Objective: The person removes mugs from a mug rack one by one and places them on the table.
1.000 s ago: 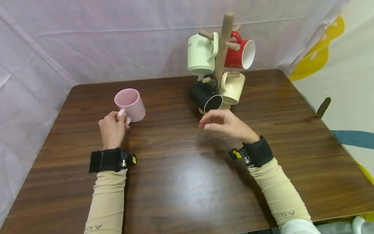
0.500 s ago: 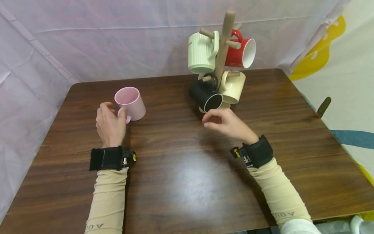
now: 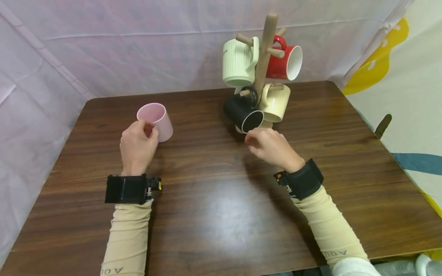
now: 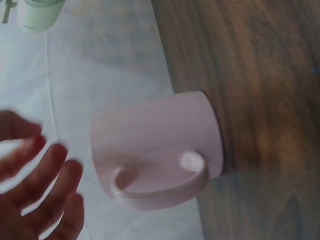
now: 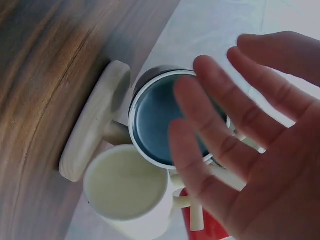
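Note:
A pink mug (image 3: pixel 165 126) stands upright on the left of the table. My left hand (image 3: pixel 137 150) hovers over its near side with loosely bent fingers. In the left wrist view the mug's handle (image 4: pixel 156 198) shows whole, and the fingers (image 4: pixel 65 185) are apart from it, holding nothing. A black mug (image 3: pixel 238 109) hangs tilted on a low peg of a wooden mug tree (image 3: pixel 264 50). Just in front of its mouth is my right hand (image 3: pixel 274 149), fingers loosely curved and holding nothing. The right wrist view shows those fingers (image 5: pixel 220 130) overlapping the black mug's rim.
A pale green ribbed mug (image 3: pixel 236 63) and a red mug (image 3: pixel 278 68) hang on the upper pegs. A cream mug (image 3: pixel 278 102) hangs low, right of the black one. The tree's base (image 5: pixel 95 122) rests on the brown table (image 3: pixel 207 168), near the back curtain (image 3: pixel 155 57).
My left hand has let go of the pink mug's handle, drawn back, then moved right over the mug's near side. My right hand has shifted slightly right and turned palm-down. The mugs stay put.

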A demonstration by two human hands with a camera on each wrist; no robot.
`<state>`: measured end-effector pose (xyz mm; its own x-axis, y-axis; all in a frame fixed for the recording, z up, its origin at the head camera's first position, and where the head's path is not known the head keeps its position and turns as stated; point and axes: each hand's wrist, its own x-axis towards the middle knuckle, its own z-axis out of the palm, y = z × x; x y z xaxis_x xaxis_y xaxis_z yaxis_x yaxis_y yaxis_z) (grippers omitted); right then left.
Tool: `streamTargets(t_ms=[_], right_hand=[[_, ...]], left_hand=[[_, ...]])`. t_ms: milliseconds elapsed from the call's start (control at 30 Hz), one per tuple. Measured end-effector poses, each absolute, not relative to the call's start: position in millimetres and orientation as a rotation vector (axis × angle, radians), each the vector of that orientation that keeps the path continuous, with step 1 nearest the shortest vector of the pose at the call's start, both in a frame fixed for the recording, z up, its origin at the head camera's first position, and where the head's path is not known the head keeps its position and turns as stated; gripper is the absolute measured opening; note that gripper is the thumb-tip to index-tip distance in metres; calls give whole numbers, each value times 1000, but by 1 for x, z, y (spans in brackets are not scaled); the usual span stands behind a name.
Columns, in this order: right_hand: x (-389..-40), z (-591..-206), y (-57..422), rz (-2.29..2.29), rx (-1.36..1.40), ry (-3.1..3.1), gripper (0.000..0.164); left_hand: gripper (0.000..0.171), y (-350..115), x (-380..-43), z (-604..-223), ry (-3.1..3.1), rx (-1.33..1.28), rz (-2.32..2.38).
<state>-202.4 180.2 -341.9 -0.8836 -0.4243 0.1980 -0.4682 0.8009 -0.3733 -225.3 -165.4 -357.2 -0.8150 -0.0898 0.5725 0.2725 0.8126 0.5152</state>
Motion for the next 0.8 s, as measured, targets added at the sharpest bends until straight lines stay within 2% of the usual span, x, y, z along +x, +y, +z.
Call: streamTargets(t_ms=[233, 433, 800], right_hand=[[-199, -341, 183, 376, 587, -2973, 10], [-199, -341, 186, 330, 528, -2991, 8], [-199, -340, 188, 375, 543, -3002, 12]], left_hand=[[6, -158, -220, -346, -2539, -487, -679], [5, -152, -218, -343, -2594, -747, -647], [6, -146, -219, -346, -2579, -776, -649]])
